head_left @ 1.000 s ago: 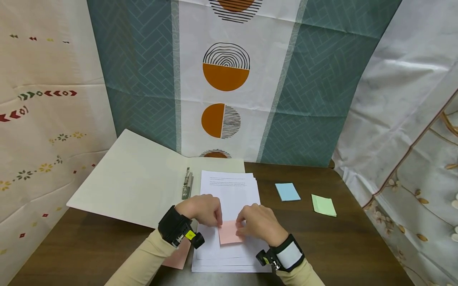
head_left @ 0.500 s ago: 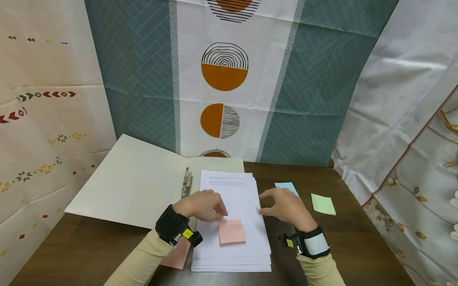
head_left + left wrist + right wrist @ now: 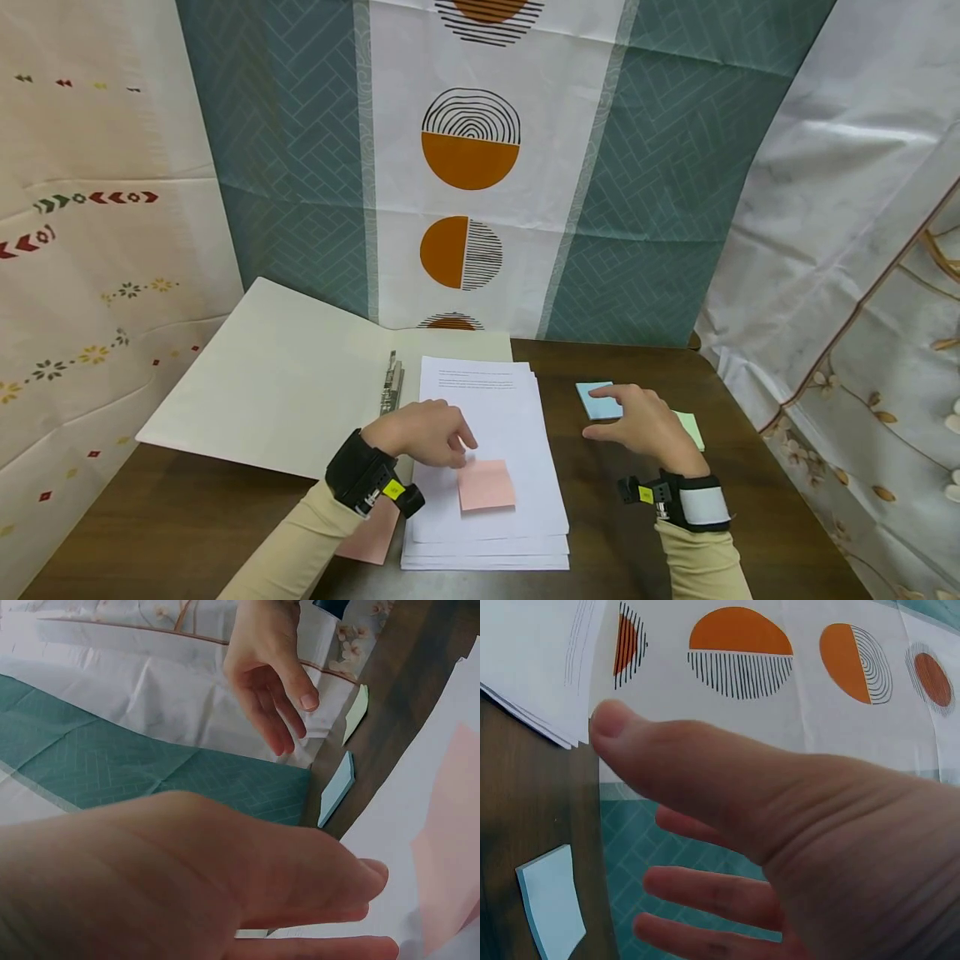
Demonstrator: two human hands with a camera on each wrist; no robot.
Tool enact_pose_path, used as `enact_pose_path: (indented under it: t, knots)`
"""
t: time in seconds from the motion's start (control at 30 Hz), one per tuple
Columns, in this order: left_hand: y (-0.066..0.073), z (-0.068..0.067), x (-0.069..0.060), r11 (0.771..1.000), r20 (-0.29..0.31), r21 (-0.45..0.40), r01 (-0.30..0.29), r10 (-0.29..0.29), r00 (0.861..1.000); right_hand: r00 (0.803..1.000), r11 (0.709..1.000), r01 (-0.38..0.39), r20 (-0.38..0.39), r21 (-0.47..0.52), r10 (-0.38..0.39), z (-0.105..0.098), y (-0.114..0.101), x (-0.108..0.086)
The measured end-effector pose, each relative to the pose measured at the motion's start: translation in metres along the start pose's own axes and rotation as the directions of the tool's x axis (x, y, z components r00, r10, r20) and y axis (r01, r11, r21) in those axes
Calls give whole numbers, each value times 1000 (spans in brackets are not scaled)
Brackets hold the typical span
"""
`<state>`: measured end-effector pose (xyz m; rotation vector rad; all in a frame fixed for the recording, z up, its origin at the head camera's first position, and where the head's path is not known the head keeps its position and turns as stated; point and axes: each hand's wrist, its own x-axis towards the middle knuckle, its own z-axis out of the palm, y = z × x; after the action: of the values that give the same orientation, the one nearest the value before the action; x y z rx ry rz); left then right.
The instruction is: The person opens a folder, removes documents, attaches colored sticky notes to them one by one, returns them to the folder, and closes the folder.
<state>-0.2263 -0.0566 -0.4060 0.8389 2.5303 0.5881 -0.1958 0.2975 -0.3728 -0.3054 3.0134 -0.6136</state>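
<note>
A pink sticky note [image 3: 486,486] lies on the stack of white papers [image 3: 491,417] in the head view. Just above its upper left corner hovers my left hand [image 3: 427,432], fingers loosely bent, with nothing between them in the left wrist view. My right hand [image 3: 647,423] is over the table by the blue sticky note pad [image 3: 597,403], thumb and fingers spread apart and holding nothing. Behind that hand the green sticky note pad [image 3: 688,427] is partly covered. In the right wrist view the blue pad shows below the thumb, apart from it.
An open white binder [image 3: 292,375] with a metal clip [image 3: 392,383] lies left of and under the papers. A pink pad [image 3: 372,533] is partly hidden beside my left forearm. Patterned cloth [image 3: 315,167] hangs behind the brown table [image 3: 750,517].
My right hand has let go of the pink note and moved right to the blue pad. The left hand has lifted slightly off the note, which stays on the paper.
</note>
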Motion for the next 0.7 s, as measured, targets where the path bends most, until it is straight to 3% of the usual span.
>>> enact_pose_path:
  t: [0.13, 0.43, 0.7]
  knots:
    - [-1, 2, 0, 1000, 8, 1, -5, 5, 1000, 1000, 1000, 10, -4, 4, -10, -2, 6, 0]
    - [-3, 2, 0, 1000, 22, 1, -8, 8, 1000, 997, 998, -67, 26, -16, 67, -5, 27, 2]
    - [-1, 2, 1, 1000, 38, 1, -8, 8, 999, 995, 995, -99, -29, -26, 98, 4, 38, 9]
